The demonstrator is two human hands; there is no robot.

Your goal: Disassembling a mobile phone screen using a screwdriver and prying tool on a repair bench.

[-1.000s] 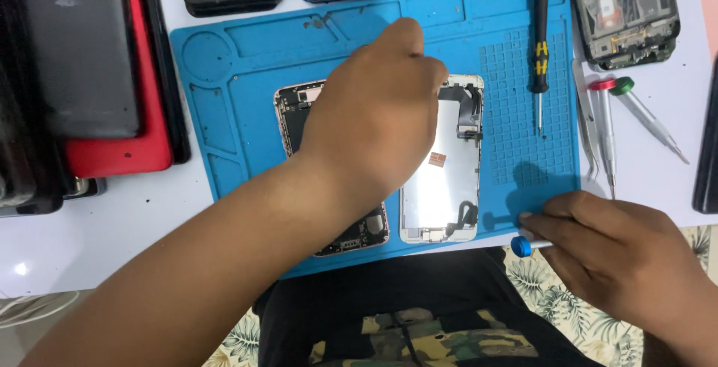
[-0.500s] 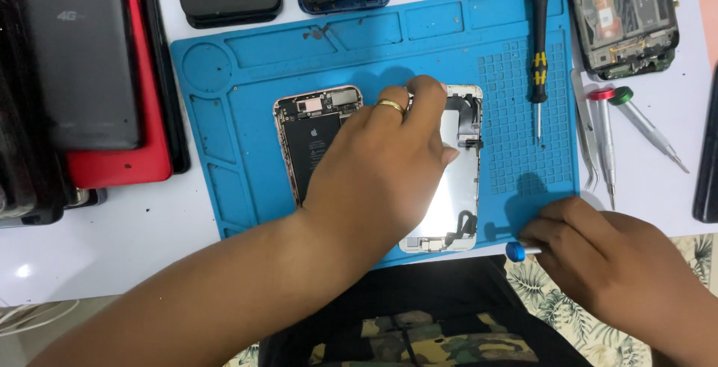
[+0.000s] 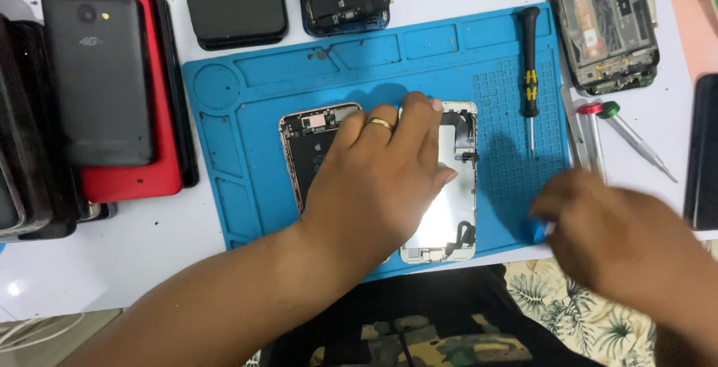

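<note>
Squarely under left fingers [image 3: 419, 124]: opened phone [image 3: 314, 146].

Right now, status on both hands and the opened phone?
Left hand flat on opened phone and its screen panel. Right hand holds blue-tipped tool, blurred. Nothing blocking.
</note>
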